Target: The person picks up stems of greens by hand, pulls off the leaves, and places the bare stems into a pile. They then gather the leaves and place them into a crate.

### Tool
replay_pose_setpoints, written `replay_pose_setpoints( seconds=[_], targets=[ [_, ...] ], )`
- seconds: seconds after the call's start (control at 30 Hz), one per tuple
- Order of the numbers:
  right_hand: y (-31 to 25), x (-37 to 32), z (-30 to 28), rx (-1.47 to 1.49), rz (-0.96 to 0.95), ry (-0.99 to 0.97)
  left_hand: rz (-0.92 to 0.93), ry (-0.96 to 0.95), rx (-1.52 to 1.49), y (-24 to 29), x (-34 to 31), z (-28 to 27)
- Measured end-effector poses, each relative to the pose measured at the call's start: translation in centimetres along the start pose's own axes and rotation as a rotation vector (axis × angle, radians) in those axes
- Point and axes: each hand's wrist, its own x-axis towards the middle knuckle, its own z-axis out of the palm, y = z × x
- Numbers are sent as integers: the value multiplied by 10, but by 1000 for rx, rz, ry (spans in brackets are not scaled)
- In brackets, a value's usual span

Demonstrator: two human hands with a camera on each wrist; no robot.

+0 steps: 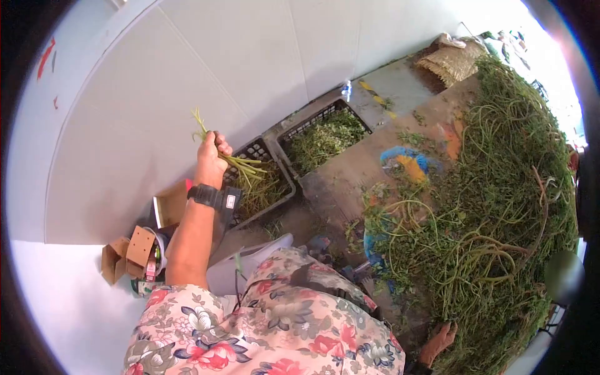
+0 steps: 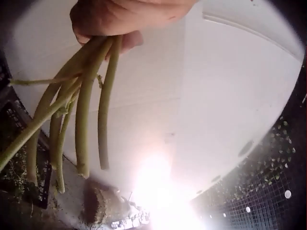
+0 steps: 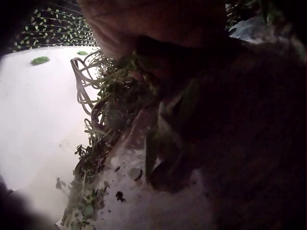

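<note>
My left hand is raised beside the wall, its fingers curled round a bunch of green stems. In the left wrist view the cut stem ends hang below the fist. A large heap of leafy vines covers the right part of the table. Low at the heap's near edge lies my right hand. The right wrist view is dark; the hand touches leafy stems there, and its fingertips are mostly hidden.
Two black crates hold greens: one with leafy pieces, one with stems. Opened cardboard boxes stand at the lower left. A pale tub is close to the body. A woven sack lies at the table's far end.
</note>
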Motion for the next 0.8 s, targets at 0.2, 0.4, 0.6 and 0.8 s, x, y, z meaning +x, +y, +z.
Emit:
replay_pose_setpoints(
  seconds=[0.2, 0.4, 0.6, 0.8],
  targets=[
    [-31, -13, 3, -49, 59, 47, 48, 37, 17, -3, 27, -67],
    [-53, -20, -6, 6, 151, -100, -282, 93, 426, -44, 69, -179],
    [-63, -28, -2, 10, 109, 56, -482, -226, 274, -71, 81, -105],
    [-52, -24, -1, 169, -117, 49, -120, -892, 800, -79, -80, 156]
  ],
)
